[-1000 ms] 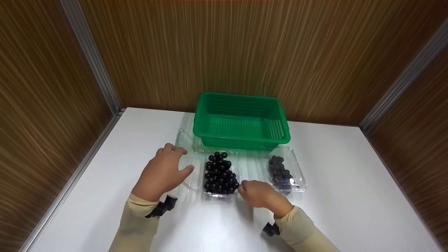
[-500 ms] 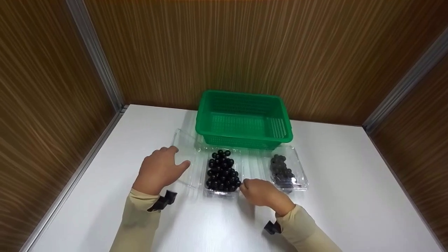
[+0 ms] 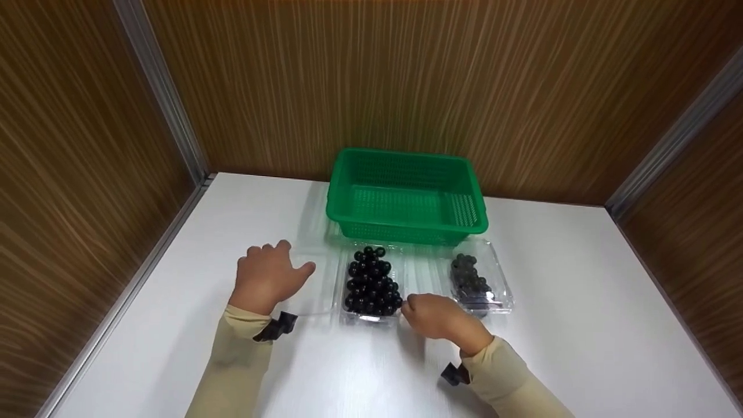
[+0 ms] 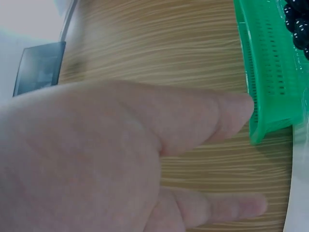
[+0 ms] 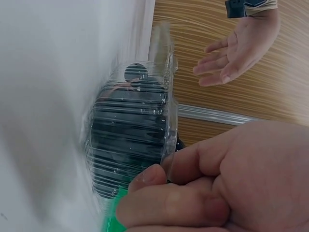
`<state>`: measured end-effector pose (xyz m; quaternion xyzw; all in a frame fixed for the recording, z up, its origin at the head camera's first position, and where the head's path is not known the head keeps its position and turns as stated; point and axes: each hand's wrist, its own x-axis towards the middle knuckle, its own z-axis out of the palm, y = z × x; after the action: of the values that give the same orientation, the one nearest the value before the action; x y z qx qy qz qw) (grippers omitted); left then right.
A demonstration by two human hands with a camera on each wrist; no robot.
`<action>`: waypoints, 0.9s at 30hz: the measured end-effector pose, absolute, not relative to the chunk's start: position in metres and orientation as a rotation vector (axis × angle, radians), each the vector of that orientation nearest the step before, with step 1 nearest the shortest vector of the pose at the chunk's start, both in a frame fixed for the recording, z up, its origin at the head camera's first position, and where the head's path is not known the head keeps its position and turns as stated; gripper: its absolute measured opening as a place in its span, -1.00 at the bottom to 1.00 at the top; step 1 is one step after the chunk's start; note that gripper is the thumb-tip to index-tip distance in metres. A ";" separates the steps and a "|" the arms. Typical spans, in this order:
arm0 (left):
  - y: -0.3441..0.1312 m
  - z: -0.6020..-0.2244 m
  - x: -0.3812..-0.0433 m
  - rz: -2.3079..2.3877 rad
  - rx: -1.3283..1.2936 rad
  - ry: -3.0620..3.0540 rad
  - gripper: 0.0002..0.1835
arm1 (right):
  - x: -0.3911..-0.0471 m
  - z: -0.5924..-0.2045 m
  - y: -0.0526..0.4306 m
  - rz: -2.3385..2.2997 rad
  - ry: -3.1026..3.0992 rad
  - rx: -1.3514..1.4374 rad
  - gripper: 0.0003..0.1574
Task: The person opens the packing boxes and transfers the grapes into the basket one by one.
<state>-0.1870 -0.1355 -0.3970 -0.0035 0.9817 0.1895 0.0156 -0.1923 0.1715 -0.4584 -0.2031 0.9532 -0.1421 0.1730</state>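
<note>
A clear plastic clamshell box [image 3: 370, 317] with a bunch of dark grapes [image 3: 371, 284] stands at the middle of the table. Its clear lid [image 3: 316, 287] is folded out to the left and lies low, faint against the white surface. My right hand [image 3: 436, 317] pinches the box's right rim between thumb and curled fingers, seen closely in the right wrist view, where the box wall [image 5: 128, 130] shows ridges. Beside the lid, my left hand [image 3: 267, 280] hovers with fingers spread and nothing in it; in the left wrist view its thumb and a finger are straight.
Behind the boxes stands a green perforated basket [image 3: 406, 225] with nothing seen inside. To the right is a second clear box [image 3: 494, 267], closed over more dark grapes [image 3: 469, 276]. Wood-grain panels [image 3: 406, 75] rise around the white table [image 3: 325, 371].
The lid, partly raised a second ago, has swung down to the left and now lies flatter. My left hand has drawn slightly left, away from the box. My right hand keeps its pinch.
</note>
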 end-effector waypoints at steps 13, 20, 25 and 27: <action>-0.117 -0.400 -0.188 0.717 0.310 2.914 -0.27 | -0.191 -0.455 0.171 -0.490 2.697 -0.480 -0.50; -0.109 -0.399 -0.190 0.721 0.443 2.891 -0.30 | -0.191 -0.449 0.171 -0.566 2.847 -0.405 -0.52; -0.107 -0.405 -0.196 0.709 0.450 2.835 -0.24 | -0.195 -0.452 0.168 -0.719 2.954 -0.592 -0.65; -0.106 -0.407 -0.198 0.704 0.451 2.823 -0.22 | -0.196 -0.455 0.166 -0.769 2.992 -0.681 -0.70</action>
<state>-0.1980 -0.1060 -0.4074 0.1525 0.9542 0.2379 0.0983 -0.1961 0.1658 -0.4553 -0.2154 0.9457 -0.2431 -0.0109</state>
